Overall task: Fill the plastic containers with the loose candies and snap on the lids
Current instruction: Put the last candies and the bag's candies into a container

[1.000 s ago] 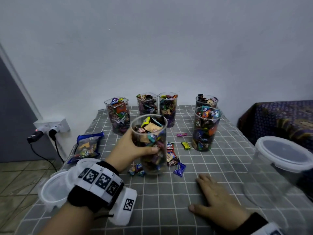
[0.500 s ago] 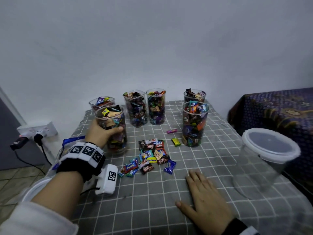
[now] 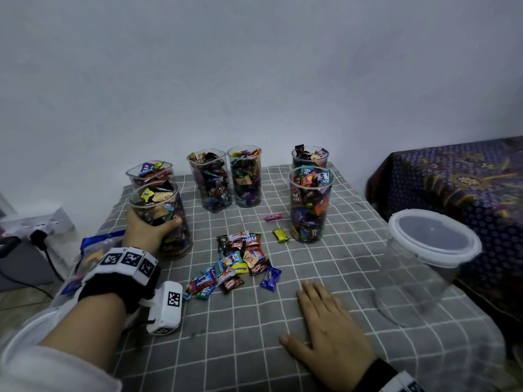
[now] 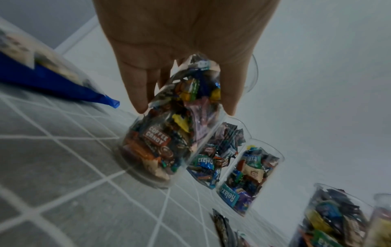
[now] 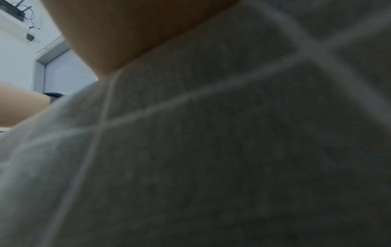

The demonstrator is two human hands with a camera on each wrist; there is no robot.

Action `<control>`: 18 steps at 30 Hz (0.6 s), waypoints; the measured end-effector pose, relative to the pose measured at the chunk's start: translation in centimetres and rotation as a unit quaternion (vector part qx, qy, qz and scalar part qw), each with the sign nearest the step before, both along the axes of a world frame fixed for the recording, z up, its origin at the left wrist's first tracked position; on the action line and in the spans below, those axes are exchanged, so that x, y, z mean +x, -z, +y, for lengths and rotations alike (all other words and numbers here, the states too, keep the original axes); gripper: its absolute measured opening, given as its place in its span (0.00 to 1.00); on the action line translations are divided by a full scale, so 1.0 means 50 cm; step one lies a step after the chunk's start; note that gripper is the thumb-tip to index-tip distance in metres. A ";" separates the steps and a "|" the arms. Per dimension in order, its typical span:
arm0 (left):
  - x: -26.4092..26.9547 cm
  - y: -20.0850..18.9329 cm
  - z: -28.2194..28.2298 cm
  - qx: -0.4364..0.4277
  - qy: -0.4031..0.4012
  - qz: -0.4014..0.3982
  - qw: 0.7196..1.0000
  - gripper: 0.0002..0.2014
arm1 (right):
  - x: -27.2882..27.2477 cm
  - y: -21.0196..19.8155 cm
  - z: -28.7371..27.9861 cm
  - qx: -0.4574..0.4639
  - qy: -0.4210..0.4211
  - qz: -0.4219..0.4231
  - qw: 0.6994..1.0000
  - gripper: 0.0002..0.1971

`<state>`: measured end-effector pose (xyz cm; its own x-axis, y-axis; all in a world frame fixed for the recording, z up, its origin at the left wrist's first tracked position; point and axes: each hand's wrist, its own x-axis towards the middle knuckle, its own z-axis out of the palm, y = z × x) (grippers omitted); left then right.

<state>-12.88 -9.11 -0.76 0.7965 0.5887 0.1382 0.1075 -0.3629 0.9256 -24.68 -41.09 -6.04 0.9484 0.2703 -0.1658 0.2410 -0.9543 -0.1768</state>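
My left hand point(image 3: 150, 230) grips a clear plastic container full of candies point(image 3: 167, 222) that stands on the grey checked cloth at the left, in front of another filled container point(image 3: 150, 172). In the left wrist view my fingers point(image 4: 137, 93) wrap round the same container point(image 4: 165, 142), its base on the cloth. Loose wrapped candies point(image 3: 240, 258) lie in a pile in the middle. My right hand point(image 3: 325, 329) rests flat on the cloth near the front, fingers straight, holding nothing. An empty lidded container point(image 3: 424, 267) stands at the right.
Several more filled open containers point(image 3: 212, 182) point(image 3: 244, 176) point(image 3: 310, 205) point(image 3: 310, 157) stand at the back. Two stray candies point(image 3: 273, 217) point(image 3: 281, 235) lie beside the right one. A blue candy bag point(image 3: 96, 247) and white lids point(image 3: 28, 332) sit at the left edge. A patterned cloth point(image 3: 458, 182) covers furniture on the right.
My left hand carried the filled container from the middle to the left and set it down, uncovering the pile of loose candies. The right hand stayed flat on the cloth.
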 end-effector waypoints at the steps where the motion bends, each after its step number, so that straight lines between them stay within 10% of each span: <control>1: -0.001 0.001 0.002 -0.006 0.001 0.001 1.000 0.46 | -0.001 -0.009 0.002 0.004 0.000 -0.021 1.000 0.48; 11: -0.056 -0.082 -0.064 0.034 -0.048 -0.136 0.989 0.53 | -0.004 -0.013 -0.007 0.048 -0.053 0.007 0.997 0.61; 18: -0.086 -0.147 -0.195 0.050 0.111 -0.198 0.973 0.49 | 0.020 -0.027 -0.052 0.021 -0.020 0.025 0.999 0.68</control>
